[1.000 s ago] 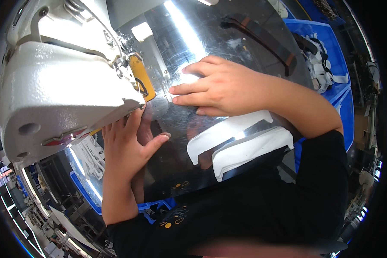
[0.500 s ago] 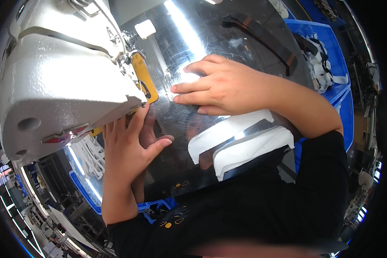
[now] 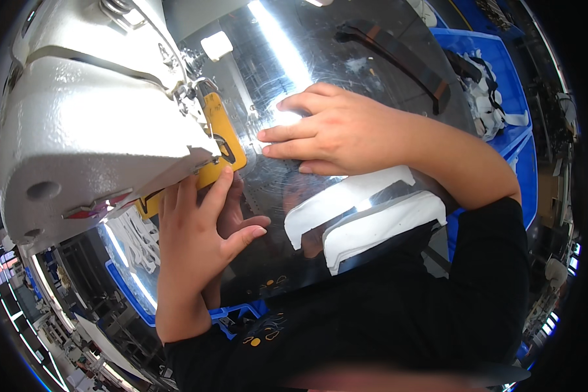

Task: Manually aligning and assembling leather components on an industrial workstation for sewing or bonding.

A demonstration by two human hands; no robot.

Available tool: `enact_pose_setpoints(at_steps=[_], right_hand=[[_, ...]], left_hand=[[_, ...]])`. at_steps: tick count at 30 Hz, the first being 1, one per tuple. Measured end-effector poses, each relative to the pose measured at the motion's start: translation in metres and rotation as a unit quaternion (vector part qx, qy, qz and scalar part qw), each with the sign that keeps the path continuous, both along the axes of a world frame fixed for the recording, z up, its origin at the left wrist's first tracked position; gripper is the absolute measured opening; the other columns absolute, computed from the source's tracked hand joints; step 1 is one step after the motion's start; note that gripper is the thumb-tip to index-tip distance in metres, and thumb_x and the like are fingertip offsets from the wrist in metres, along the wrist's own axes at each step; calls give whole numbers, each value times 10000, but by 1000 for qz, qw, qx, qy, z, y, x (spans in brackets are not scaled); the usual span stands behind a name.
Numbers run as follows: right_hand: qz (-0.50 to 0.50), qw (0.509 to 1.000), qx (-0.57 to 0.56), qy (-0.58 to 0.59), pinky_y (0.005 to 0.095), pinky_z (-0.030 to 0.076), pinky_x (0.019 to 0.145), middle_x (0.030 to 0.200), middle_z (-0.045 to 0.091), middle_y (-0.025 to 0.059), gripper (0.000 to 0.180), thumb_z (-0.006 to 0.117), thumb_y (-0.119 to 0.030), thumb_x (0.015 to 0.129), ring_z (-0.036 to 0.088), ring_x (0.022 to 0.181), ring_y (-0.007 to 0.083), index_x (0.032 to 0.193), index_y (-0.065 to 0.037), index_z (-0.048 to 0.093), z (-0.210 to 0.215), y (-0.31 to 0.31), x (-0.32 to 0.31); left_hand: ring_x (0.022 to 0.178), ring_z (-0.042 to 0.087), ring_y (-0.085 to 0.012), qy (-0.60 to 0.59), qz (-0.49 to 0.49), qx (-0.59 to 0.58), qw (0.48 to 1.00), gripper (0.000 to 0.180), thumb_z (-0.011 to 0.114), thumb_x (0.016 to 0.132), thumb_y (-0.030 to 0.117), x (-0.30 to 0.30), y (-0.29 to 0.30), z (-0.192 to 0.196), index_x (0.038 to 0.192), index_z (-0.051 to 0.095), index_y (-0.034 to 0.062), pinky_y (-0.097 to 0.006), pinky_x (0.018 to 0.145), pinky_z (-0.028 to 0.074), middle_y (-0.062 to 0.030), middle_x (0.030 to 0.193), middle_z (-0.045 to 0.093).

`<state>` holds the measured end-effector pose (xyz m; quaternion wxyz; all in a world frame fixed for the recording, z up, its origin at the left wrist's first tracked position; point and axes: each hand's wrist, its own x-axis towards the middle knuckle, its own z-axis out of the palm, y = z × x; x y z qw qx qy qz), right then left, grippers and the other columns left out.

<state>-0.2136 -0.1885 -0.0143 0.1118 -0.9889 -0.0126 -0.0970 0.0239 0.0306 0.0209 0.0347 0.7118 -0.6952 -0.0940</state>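
A flat yellow plate [image 3: 223, 124] with a dark slot lies under the head of a white sewing machine [image 3: 98, 124]. At its near edge is my left hand [image 3: 193, 225], fingertips against the plate and thumb stretched away to the right. Some of those fingers are partly hidden by the machine head. My right hand [image 3: 336, 130] lies palm down on the shiny metal table [image 3: 268, 248], fingers spread, to the right of the plate, with nothing visible in it. Just below it are curved white fabric pieces, one singly [image 3: 346, 196] and a stack [image 3: 385, 228] nearer me.
A long dark curved strip [image 3: 398, 65] lies on the far right of the table. Beyond the right edge stands a blue bin [image 3: 513, 78] holding white and black scraps. White strips [image 3: 137, 238] hang at the left, over another blue bin [image 3: 129, 287].
The yellow plate has shifted toward me and slightly right, so more of it shows beneath the machine head. My left hand has moved slightly with it; my right hand has hardly moved.
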Motion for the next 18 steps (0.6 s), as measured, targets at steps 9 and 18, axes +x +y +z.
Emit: enact_pose_setpoints(at_steps=[9, 18], right_hand=[[8, 999, 13, -35, 459, 479, 1124, 1459, 718, 0, 427, 812, -265, 921, 597, 1388, 320, 1329, -149, 760, 0, -2, 1], [52, 992, 63, -97, 391, 538, 890, 1023, 754, 70, 171, 861, -164, 855, 713, 971, 254, 946, -53, 766, -2, -10, -4]], left_hand=[[1396, 507, -479, 24, -37, 0, 999, 837, 866, 785, 633, -12, 0, 6, 1467, 714, 173, -579, 1174, 413, -279, 1576, 497], [1434, 473, -481, 56, -72, -16, 996, 901, 872, 773, 638, -25, -9, 1, 1529, 671, 191, -606, 1211, 369, -292, 1588, 481]])
